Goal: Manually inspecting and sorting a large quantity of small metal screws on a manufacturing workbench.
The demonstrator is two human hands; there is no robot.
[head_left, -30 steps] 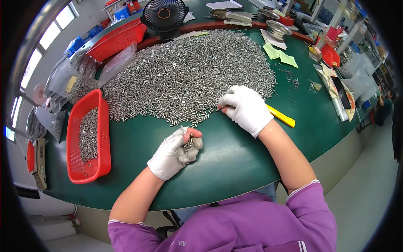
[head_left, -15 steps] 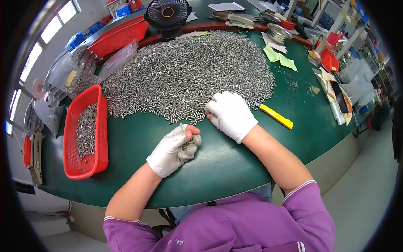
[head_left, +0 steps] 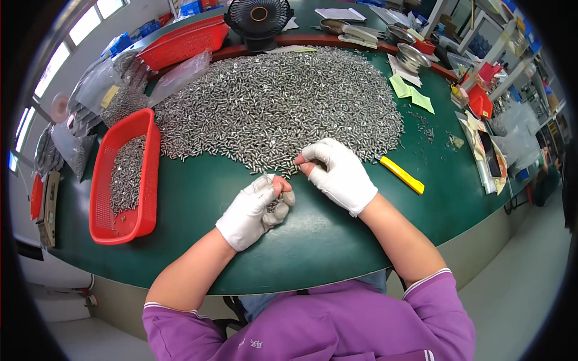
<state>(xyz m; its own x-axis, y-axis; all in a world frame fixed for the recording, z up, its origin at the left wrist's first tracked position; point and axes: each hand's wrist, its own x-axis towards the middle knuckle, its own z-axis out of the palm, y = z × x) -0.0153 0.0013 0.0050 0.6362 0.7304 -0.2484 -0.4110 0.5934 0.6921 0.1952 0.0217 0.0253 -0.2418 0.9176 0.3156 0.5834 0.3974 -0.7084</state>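
Observation:
A wide heap of small silvery metal pins (head_left: 271, 108) covers the middle of the green table. My left hand (head_left: 256, 207), in a white glove with bare fingertips showing, is curled palm-up around several of these pins, just in front of the heap. My right hand (head_left: 337, 174), also in a white glove, hovers at the heap's near edge. Its bare thumb and index fingertips come close together in a pinch; whatever lies between them is too small to make out. Left of my hands, a red plastic basket (head_left: 150, 174) holds more pins.
A yellow utility knife (head_left: 402, 175) lies right of my right hand. Behind the heap stand a black fan (head_left: 259, 21) and another red basket (head_left: 186, 43). Bags of pins (head_left: 72, 147) crowd the left side. Green paper slips (head_left: 412, 93), metal bowls (head_left: 413, 58) and a phone (head_left: 494, 153) lie to the right.
My right hand has turned, so its thumb and index finger now show more clearly at the heap's edge. My left hand stays curled around the pins. The whole view has shifted slightly.

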